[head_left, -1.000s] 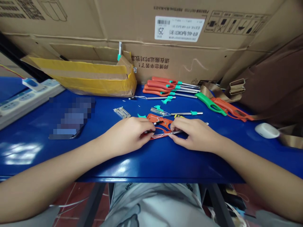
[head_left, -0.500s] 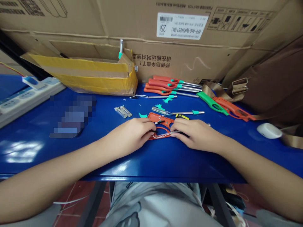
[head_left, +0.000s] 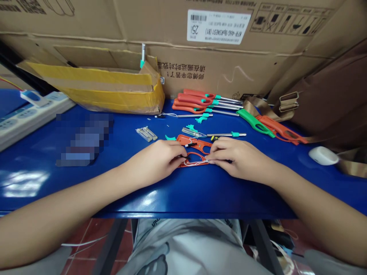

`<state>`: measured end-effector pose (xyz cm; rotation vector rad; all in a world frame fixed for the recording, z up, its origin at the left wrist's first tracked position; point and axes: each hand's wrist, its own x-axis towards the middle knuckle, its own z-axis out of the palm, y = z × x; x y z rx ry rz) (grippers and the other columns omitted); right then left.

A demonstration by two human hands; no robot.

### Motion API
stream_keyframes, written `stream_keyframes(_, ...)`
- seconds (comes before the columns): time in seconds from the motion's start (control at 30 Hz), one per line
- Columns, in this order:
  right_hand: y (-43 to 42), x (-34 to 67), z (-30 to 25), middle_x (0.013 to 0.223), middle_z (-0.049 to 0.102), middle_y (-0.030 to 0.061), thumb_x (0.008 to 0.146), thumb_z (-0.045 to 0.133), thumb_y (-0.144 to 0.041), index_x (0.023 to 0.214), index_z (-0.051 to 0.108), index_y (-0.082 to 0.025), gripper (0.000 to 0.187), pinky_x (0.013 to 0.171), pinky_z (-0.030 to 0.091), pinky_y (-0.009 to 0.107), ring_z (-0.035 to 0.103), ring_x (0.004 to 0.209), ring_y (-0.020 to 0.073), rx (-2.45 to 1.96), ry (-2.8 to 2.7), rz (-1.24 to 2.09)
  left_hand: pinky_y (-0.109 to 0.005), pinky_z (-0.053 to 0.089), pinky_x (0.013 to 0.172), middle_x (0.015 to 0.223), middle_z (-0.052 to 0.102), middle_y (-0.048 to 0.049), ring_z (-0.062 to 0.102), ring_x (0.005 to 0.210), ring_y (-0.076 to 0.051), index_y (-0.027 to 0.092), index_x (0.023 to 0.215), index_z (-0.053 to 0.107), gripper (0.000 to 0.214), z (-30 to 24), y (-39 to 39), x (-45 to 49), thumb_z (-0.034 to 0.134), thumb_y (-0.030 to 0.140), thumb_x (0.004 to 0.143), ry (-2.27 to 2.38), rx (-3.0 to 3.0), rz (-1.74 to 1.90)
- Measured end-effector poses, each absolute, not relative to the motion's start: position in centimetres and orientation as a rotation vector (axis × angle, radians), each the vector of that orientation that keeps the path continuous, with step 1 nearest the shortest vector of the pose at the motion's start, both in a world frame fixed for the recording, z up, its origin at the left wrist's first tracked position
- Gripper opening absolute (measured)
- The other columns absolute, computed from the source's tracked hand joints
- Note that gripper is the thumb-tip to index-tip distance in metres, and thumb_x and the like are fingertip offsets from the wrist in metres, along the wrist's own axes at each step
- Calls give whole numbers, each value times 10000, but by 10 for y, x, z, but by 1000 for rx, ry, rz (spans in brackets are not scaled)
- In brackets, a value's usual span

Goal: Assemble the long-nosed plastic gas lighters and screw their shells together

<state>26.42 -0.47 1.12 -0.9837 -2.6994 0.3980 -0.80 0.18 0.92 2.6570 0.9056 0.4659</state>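
Observation:
My left hand is closed in a pinch at a small black igniter piece, over the left end of an orange lighter shell half. Thin white wires run from there across the shell to my right hand. That hand pinches the end of a metal lighter tube; the rest of the tube is hidden behind the fingers. Just beyond lies another orange shell half with a small black part on it. A yellow-and-black tool handle shows behind my right hand.
Behind are clear fuel tanks, teal pieces, a tube with wires and stacked orange lighters. A green shell, white object, taped carton and power strip surround these.
The view has shifted slightly. My right hand has tilted a little, and less of the metal tube shows at its fingertips. Both hands stay at the lower orange shell half.

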Motion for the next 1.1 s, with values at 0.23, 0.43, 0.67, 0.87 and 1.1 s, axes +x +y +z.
stream_keyframes(0.23,-8,261,19,904,672,85,1017,534,-231,989,784,-198,253,753,446,354,580,860,224,-941,-2830,189,-270,527,712,885,740,-38,695,764,-162,161,942,718,132,11,2,-7,594,117,934,892,2677,496)
stream_keyframes(0.43,-11,265,18,920,659,79,1019,527,-222,1039,785,-199,259,732,485,316,617,857,207,-978,-2806,364,-267,518,711,885,736,-35,693,764,-160,163,956,727,131,10,3,-7,604,123,934,888,2666,483)
stream_keyframes(0.67,-9,265,17,942,715,71,990,589,-211,994,776,-193,189,802,524,328,670,885,208,-978,-2730,494,-259,494,666,831,724,-30,673,713,-150,160,954,742,111,14,0,-6,639,186,922,895,2634,471)
stream_keyframes(0.87,-8,263,22,932,734,63,956,627,-214,941,772,-200,146,780,511,320,669,839,191,-1031,-2646,643,-261,525,698,893,754,-36,698,770,-173,171,1024,736,226,14,1,-8,777,239,813,917,2600,429)
stream_keyframes(1.1,-5,262,17,767,699,16,887,674,-252,772,728,-191,141,595,431,251,589,667,132,-1264,-2417,988,-238,512,644,870,739,-21,669,704,-144,161,1027,741,215,13,-3,-4,790,161,818,925,2542,447)
